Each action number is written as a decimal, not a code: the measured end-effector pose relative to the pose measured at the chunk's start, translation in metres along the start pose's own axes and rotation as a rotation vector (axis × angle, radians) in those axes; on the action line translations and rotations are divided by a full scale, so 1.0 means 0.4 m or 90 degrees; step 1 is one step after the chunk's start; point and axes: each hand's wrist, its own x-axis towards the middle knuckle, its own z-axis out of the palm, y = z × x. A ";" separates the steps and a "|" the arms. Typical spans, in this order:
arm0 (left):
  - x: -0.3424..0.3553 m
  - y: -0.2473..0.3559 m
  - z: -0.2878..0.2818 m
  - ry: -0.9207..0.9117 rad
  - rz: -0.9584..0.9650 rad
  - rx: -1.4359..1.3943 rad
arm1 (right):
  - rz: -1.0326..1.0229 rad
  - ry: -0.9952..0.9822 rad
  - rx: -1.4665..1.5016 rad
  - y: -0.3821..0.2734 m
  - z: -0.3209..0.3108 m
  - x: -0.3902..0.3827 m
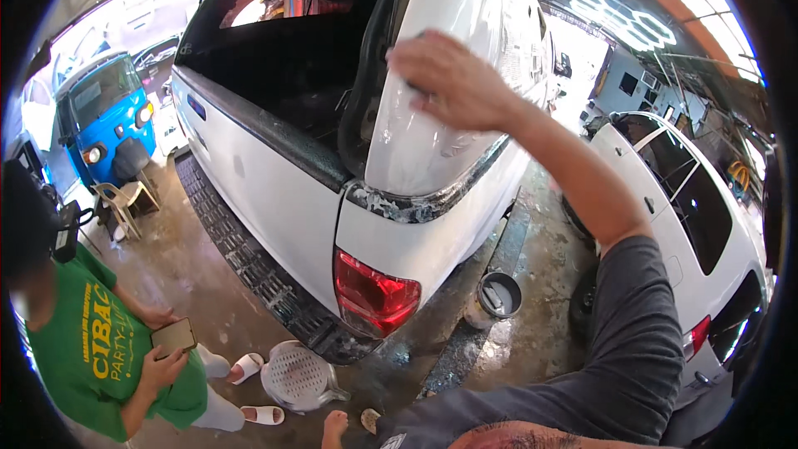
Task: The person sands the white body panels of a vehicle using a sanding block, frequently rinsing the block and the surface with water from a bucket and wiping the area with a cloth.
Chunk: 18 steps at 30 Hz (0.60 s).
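My right hand [449,83] is raised against the white canopy [445,145] at the rear corner of a white pickup [253,179], its curled fingers over a dark item that I cannot make out. The canopy's lower edge [399,206] is mottled black and white, above a red tail light [374,291]. My left hand [335,426] hangs low at the bottom edge, fingers closed; whether anything is in them is hidden.
A person in a green shirt [100,341] holds a phone [173,335] at left, by a perforated stool [295,372]. A bucket [495,303] stands beside the pickup. A blue vehicle [112,141] and chair [125,204] are behind left; a white car [632,175] is right.
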 end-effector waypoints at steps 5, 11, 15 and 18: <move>-0.022 0.096 0.051 -0.060 -0.044 -0.045 | 0.579 0.014 0.362 0.608 -0.068 -0.009; -0.043 0.075 -0.016 -0.007 -0.131 -0.135 | 0.126 0.091 0.071 -0.007 0.034 -0.030; -0.035 0.101 -0.017 -0.022 -0.156 -0.139 | 0.083 0.146 -0.025 0.114 0.011 -0.044; -0.030 0.122 0.003 -0.044 -0.172 -0.135 | 0.260 0.022 -0.084 0.493 -0.018 -0.009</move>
